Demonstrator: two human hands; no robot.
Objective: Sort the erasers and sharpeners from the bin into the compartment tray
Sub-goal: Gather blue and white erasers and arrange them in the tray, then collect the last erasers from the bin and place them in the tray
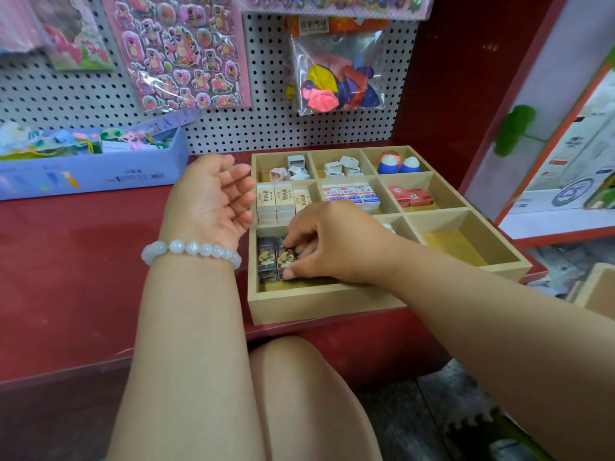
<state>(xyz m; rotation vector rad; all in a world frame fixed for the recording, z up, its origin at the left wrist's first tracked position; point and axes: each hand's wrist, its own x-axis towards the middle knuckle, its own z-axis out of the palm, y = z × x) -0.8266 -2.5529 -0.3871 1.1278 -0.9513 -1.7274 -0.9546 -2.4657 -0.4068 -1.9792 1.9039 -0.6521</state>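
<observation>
Wooden compartment tray (332, 304) mostly stocked, one compartment bare; right hand (327, 242) pinches black eraser (285, 257) into place, left hand (213, 197) open, empty.

The blue-and-white erasers (352, 194) read "考试"; the other print is too small or blurred to read.

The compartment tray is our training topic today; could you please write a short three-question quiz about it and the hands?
1. True or false: the right hand is on the black erasers in the tray's near-left compartment.
2. What does the left hand hold?
3. The blue egg-shaped items sit in the: A far-right compartment, B near-right compartment.

Key: 1 true; 2 nothing, palm up; 3 A.
</observation>
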